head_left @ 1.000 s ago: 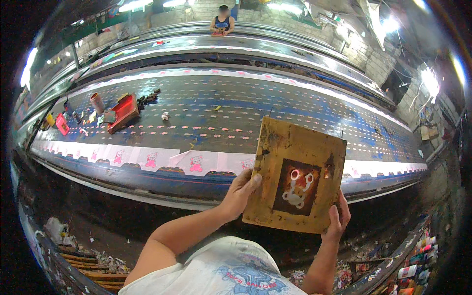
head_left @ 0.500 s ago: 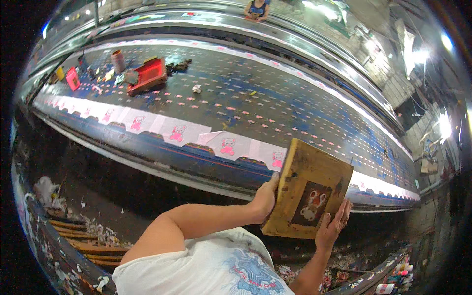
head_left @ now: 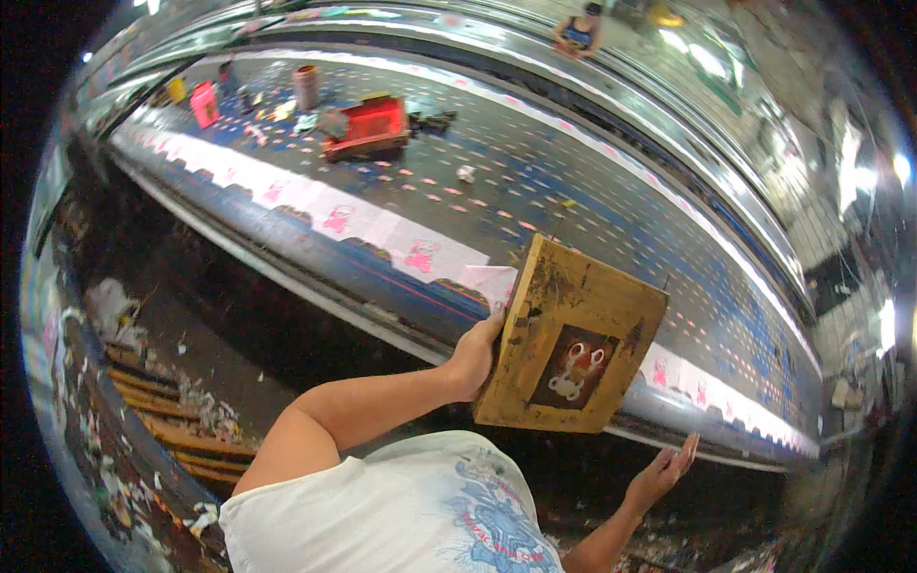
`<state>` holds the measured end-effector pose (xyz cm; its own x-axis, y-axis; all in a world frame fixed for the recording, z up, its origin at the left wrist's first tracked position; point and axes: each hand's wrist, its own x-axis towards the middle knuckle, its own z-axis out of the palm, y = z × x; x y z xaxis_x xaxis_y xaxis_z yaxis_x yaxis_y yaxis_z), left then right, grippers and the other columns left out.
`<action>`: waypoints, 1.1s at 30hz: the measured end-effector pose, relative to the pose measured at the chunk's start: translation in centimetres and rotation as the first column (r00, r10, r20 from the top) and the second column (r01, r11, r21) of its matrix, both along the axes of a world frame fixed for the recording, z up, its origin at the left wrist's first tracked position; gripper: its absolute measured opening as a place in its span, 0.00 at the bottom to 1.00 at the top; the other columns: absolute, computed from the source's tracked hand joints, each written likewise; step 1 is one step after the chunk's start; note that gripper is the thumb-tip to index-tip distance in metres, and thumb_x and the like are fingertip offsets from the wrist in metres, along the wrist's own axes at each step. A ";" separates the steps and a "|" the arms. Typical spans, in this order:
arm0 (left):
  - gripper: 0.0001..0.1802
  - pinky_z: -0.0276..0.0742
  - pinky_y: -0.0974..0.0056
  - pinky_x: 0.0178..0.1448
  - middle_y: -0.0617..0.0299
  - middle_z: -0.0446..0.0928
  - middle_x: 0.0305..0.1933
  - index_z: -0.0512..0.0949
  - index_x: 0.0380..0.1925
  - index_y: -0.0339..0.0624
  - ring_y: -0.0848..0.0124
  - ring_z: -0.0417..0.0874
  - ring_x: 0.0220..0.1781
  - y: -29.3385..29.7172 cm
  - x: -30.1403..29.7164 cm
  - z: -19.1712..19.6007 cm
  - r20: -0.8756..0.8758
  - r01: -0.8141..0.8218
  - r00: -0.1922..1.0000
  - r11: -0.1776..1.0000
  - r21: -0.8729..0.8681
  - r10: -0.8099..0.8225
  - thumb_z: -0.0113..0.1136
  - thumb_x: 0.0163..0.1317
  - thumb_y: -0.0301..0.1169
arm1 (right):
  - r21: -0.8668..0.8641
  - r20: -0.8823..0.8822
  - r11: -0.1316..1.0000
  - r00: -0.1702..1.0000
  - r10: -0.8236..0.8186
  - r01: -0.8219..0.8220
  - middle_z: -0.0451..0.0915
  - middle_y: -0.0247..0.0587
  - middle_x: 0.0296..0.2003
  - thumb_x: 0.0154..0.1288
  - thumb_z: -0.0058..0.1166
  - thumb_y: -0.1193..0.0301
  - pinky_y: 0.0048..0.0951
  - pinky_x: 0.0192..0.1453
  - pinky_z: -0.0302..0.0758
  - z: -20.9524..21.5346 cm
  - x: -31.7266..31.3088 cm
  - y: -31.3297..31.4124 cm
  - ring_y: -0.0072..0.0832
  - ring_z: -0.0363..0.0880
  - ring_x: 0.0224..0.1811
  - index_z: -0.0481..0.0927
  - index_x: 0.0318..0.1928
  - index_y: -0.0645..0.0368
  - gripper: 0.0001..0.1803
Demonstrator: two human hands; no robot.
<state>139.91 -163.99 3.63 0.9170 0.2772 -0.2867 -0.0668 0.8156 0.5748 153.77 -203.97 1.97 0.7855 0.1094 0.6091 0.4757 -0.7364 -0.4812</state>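
Observation:
A yellow-brown screen-printing frame (head_left: 611,306) is held up and tilted in front of the long table. Its dark window shows a small bear-shaped stencil (head_left: 570,371). My left hand (head_left: 473,358) grips the frame by its left edge, the fingers partly hidden behind it. Apart from the frame, at the lower right, my right hand (head_left: 664,470) has its fingers stretched out and nothing in it. White cloth pieces (head_left: 380,236) with pink bear prints lie in a row along the table's near edge, partly covered by the frame.
On the dark, paint-specked table (head_left: 458,224) stand a red tray (head_left: 377,120), a brown can (head_left: 305,88) and a pink container (head_left: 204,105). A crumpled white scrap (head_left: 465,173) lies nearby. Wooden slats (head_left: 177,420) and litter are at lower left. Another person (head_left: 577,34) is at a far table.
My right hand has let go of the frame's right edge and moved away to the lower right. My left hand still holds the frame. The view has shifted, so the table appears farther right.

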 end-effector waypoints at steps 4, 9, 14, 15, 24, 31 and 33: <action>0.38 0.83 0.51 0.71 0.52 0.83 0.68 0.76 0.73 0.40 0.60 0.87 0.64 2.9 -4.1 0.5 -0.017 -0.208 0.978 0.978 -0.026 0.207 0.35 0.89 0.59 | 0.070 -0.074 0.988 0.987 0.142 -0.136 0.65 0.59 0.82 0.88 0.46 0.59 0.52 0.87 0.59 -0.6 0.8 3.0 0.51 0.61 0.85 0.67 0.81 0.68 0.33; 0.39 0.83 0.49 0.70 0.52 0.84 0.66 0.77 0.72 0.40 0.58 0.87 0.64 4.6 -9.5 0.1 -0.007 -0.402 0.916 0.915 -0.034 0.402 0.35 0.88 0.62 | -0.063 -0.095 0.924 0.924 0.371 -0.377 0.68 0.58 0.81 0.81 0.48 0.77 0.48 0.86 0.61 1.3 0.4 10.2 0.50 0.64 0.84 0.72 0.78 0.66 0.28; 0.39 0.83 0.47 0.68 0.53 0.84 0.66 0.78 0.71 0.43 0.56 0.86 0.64 4.4 -12.5 0.3 -0.167 -0.463 0.876 0.886 -0.030 0.453 0.43 0.84 0.65 | 0.054 -0.182 0.767 0.749 0.637 -0.639 0.72 0.56 0.78 0.84 0.52 0.71 0.48 0.85 0.64 0.7 0.2 15.3 0.49 0.69 0.81 0.73 0.78 0.65 0.27; 0.39 0.83 0.47 0.67 0.54 0.84 0.66 0.79 0.71 0.44 0.56 0.86 0.63 4.3 -12.8 0.5 -0.200 -0.465 0.869 0.885 -0.018 0.452 0.45 0.83 0.65 | 0.127 -0.191 0.713 0.688 0.700 -0.690 0.73 0.56 0.78 0.85 0.51 0.69 0.47 0.83 0.66 1.1 -0.2 16.8 0.48 0.71 0.80 0.73 0.78 0.65 0.27; 0.33 0.85 0.45 0.62 0.53 0.85 0.60 0.81 0.67 0.44 0.55 0.87 0.58 1.9 -13.6 0.4 -0.131 -0.426 0.898 0.905 -0.015 0.420 0.42 0.85 0.57 | 0.789 -0.180 0.231 0.145 0.973 -0.569 0.79 0.46 0.73 0.88 0.51 0.65 0.36 0.80 0.68 1.8 -2.4 19.7 0.31 0.76 0.73 0.69 0.80 0.71 0.30; 0.31 0.88 0.49 0.58 0.53 0.86 0.59 0.80 0.67 0.41 0.59 0.90 0.54 -2.4 -9.2 1.0 -0.214 -0.410 0.868 0.890 0.201 0.448 0.43 0.87 0.54 | 0.836 -0.273 0.356 0.248 0.930 -0.417 0.79 0.46 0.72 0.83 0.55 0.72 0.35 0.80 0.69 1.4 -1.2 15.9 0.31 0.78 0.73 0.70 0.79 0.72 0.30; 0.31 0.88 0.50 0.59 0.54 0.87 0.59 0.81 0.66 0.40 0.59 0.90 0.54 -3.0 -8.3 0.5 -0.202 -0.395 0.876 0.892 0.219 0.438 0.44 0.87 0.55 | 0.857 -0.258 0.348 0.269 0.928 -0.381 0.80 0.46 0.72 0.82 0.55 0.73 0.34 0.79 0.69 0.8 -0.7 14.7 0.31 0.78 0.72 0.70 0.79 0.72 0.30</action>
